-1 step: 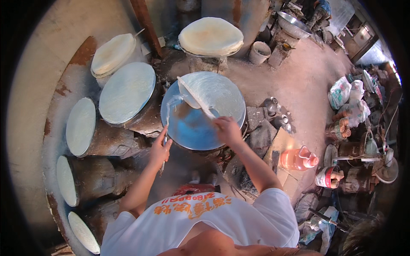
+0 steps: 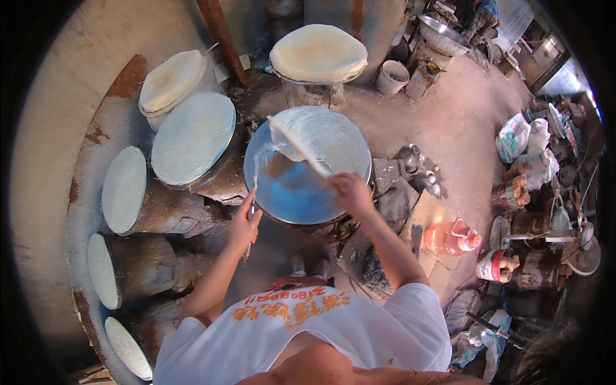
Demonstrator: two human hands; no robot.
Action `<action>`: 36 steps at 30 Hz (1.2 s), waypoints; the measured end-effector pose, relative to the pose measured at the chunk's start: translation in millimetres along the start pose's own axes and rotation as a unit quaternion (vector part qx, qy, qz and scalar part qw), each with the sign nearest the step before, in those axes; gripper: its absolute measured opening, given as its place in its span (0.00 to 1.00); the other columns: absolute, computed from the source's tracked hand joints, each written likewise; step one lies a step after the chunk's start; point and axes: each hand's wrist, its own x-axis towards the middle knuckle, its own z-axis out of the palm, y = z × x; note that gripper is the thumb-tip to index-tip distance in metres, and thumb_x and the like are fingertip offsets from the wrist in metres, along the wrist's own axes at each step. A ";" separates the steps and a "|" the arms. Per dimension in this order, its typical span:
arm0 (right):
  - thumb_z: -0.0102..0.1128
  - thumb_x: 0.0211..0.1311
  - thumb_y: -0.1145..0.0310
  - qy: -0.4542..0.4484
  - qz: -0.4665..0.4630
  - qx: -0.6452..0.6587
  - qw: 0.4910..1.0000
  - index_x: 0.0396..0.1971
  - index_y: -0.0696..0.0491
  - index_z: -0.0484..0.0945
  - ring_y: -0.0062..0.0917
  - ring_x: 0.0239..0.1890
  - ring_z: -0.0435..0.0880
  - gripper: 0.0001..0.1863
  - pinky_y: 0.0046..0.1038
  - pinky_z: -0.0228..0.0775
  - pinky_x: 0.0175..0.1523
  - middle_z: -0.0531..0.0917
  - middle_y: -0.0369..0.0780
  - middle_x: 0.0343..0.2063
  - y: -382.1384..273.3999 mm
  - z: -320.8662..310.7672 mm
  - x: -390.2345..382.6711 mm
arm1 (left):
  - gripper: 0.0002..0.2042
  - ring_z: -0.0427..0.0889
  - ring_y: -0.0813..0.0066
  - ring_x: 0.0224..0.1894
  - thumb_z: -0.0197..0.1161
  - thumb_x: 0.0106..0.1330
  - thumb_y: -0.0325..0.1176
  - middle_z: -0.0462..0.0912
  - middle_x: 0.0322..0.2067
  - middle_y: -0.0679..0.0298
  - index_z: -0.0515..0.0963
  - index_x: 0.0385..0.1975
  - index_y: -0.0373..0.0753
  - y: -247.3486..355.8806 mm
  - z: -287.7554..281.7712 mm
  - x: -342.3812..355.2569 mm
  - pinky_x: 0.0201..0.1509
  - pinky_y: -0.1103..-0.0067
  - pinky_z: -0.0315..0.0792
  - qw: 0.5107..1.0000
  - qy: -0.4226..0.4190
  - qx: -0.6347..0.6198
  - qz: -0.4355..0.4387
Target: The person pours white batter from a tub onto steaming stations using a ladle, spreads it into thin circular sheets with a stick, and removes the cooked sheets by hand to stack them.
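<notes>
Right fingers: the right hand (image 2: 351,192) is closed round the near end of a long pale paddle (image 2: 298,142), curled tight with no gap that I can see.
Left fingers: the left hand (image 2: 244,226) is wrapped about a thin rod (image 2: 256,176), whose whitish upper part reaches over the pan's left side while its tail pokes out below the fist.
Paddle: it slants up and left from the right hand across the middle of the griddle, blurred near the grip; I can't tell whether its whole edge touches.
Griddle: the round metal griddle (image 2: 282,200) sits right in front of the person, its lower left bare and bluish.
Pale layer: a thin, milky layer (image 2: 340,142) covers the upper and right part of the griddle, shiny and streaked in curves.
Left row: a big white-coated disc (image 2: 194,139) stands just beside the griddle, with a smaller coated disc (image 2: 124,189) beyond it.
Stacks: a pile of flat pale rounds (image 2: 319,51) rests behind the griddle, and a second pile (image 2: 172,80) leans back to its left.
Right side: a pinkish jug (image 2: 451,237) stands on cardboard (image 2: 431,215) past the right forearm.
Farther off: a whitish bucket (image 2: 392,78) and a wide metal basin (image 2: 443,36).
</notes>
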 end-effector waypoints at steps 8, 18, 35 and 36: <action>0.59 0.42 0.76 -0.057 -0.026 0.044 0.997 0.40 0.53 0.81 0.39 0.44 0.78 0.19 0.35 0.71 0.50 0.82 0.41 0.40 37.5 -12.0 27.8 | 0.28 0.68 0.78 0.15 0.58 0.64 0.29 0.71 0.18 0.63 0.62 0.64 0.58 -11.8 15.1 -26.0 0.21 0.79 0.66 0.987 0.009 0.137 0.085; 0.60 0.40 0.77 -0.073 -0.078 0.048 0.993 0.37 0.54 0.82 0.39 0.43 0.78 0.18 0.35 0.69 0.53 0.83 0.41 0.38 63.2 -22.0 81.7 | 0.29 0.63 0.79 0.23 0.60 0.63 0.30 0.81 0.37 0.59 0.62 0.64 0.56 0.6 22.8 -52.0 0.28 0.82 0.63 0.975 -0.035 0.205 0.075; 0.63 0.51 0.70 -0.272 -0.010 0.148 0.951 0.39 0.51 0.83 0.26 0.36 0.82 0.13 0.27 0.73 0.40 0.83 0.39 0.36 85.3 -32.4 71.2 | 0.28 0.75 0.82 0.35 0.59 0.64 0.27 0.76 0.53 0.59 0.61 0.65 0.51 10.5 19.2 -89.4 0.41 0.83 0.69 0.980 -0.099 0.155 -0.069; 0.64 0.50 0.70 -0.253 -0.035 0.155 0.954 0.39 0.51 0.83 0.26 0.35 0.82 0.13 0.26 0.73 0.39 0.83 0.39 0.36 80.9 -22.6 79.6 | 0.28 0.76 0.81 0.33 0.59 0.64 0.27 0.78 0.48 0.61 0.61 0.65 0.50 7.5 17.1 -92.2 0.39 0.83 0.70 0.982 -0.088 0.163 -0.036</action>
